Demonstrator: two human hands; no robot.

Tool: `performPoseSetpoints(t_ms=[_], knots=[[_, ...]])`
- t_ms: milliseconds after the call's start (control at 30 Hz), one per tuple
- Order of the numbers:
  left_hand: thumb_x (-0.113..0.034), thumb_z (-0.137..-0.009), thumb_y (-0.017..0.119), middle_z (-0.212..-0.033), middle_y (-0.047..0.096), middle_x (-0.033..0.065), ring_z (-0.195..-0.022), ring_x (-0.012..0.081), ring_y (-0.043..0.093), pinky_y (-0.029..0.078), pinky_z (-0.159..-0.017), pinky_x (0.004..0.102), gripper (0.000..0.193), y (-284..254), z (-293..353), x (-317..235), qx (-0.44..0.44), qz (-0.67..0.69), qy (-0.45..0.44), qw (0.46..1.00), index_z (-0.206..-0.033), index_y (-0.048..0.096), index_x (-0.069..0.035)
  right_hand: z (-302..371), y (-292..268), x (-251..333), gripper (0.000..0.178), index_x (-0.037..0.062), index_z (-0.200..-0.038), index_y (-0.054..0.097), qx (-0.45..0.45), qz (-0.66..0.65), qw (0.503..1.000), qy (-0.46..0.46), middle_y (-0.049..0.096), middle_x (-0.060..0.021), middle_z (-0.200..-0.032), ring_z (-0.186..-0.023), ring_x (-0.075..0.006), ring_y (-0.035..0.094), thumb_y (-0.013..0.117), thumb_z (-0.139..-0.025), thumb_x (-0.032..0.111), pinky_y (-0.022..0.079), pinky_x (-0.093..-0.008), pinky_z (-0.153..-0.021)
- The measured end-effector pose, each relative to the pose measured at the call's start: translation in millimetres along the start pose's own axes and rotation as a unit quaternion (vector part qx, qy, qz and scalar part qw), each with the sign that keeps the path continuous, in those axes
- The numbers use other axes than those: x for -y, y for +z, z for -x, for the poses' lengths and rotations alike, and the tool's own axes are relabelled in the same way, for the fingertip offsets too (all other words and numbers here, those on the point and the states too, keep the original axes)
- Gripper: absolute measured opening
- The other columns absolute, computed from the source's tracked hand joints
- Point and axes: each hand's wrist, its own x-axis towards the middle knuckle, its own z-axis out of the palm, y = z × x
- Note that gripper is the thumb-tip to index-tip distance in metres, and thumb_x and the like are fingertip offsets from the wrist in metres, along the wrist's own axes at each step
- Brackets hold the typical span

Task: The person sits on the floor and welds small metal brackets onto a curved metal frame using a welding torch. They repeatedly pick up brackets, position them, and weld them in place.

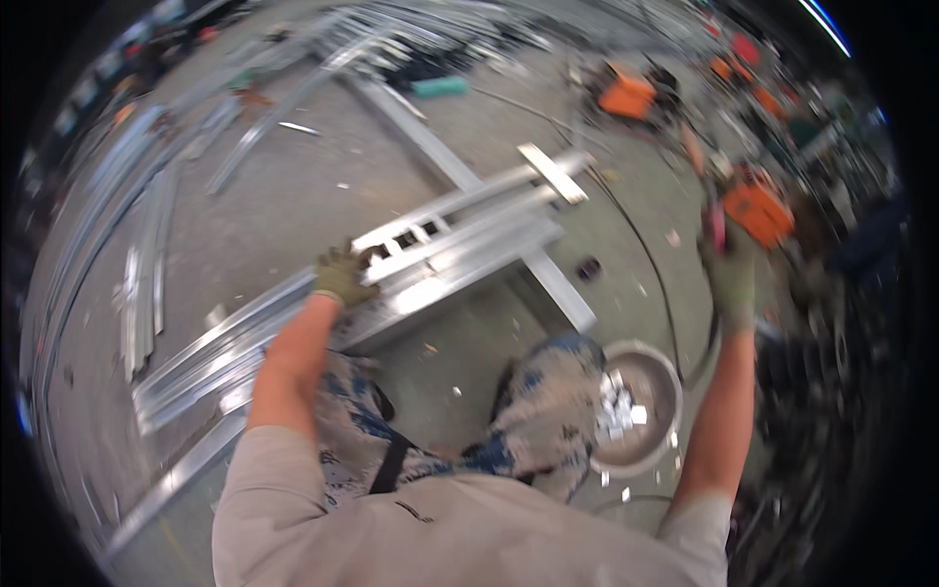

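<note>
The gloved left hand [342, 274] presses down on the near end of a stack of silver aluminium profiles [460, 240], fingers curled over the top rail and clamped on it, while the gloved right hand [729, 274] is closed round the handle of an orange power tool [758, 210], held up well to the right of the stack; a black cable [646, 254] trails from the tool across the concrete floor [293, 196] just right of the stack. This reads as the steadying step before a cut or drive, and the next move would call for bringing the tool over to the stack while the left hand keeps it from shifting. The profiles are long, pale and shiny, the top one pierced by rectangular slots, lying across a crosswise bar. A metal bowl [636, 396] of small bright pieces sits below and right of the stack, near the knee
</note>
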Motion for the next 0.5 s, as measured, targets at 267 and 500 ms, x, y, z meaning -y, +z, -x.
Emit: performPoseSetpoints(t_ms=[267,500], knots=[[-0.056,-0.072,0.086,-0.177,0.031,0.0132,-0.159,0.0462,0.031,0.023,-0.129,0.0638,0.099,-24,4,-31,0.028,0.050,-0.001,0.998,-0.161,0.049,-0.036,-59,-72,133,0.033,-0.0008,-0.122,0.073,-0.213,-0.392,0.886,-0.124,0.076,-0.0089,-0.097,-0.081,-0.0199,0.073,0.079,-0.099,0.022,0.058,-0.0335,-0.074],[-0.055,-0.072,0.087,-0.174,0.034,0.0134,-0.156,0.0445,0.035,0.024,-0.129,0.0631,0.098,-36,13,-25,0.024,0.064,0.008,0.998,-0.161,0.049,-0.036,-40,44,177,0.038,0.0012,-0.129,0.065,0.047,-0.534,0.844,-0.020,0.076,-0.0126,-0.101,-0.081,-0.0233,0.074,0.074,-0.104,0.028,0.062,-0.0367,-0.071]])
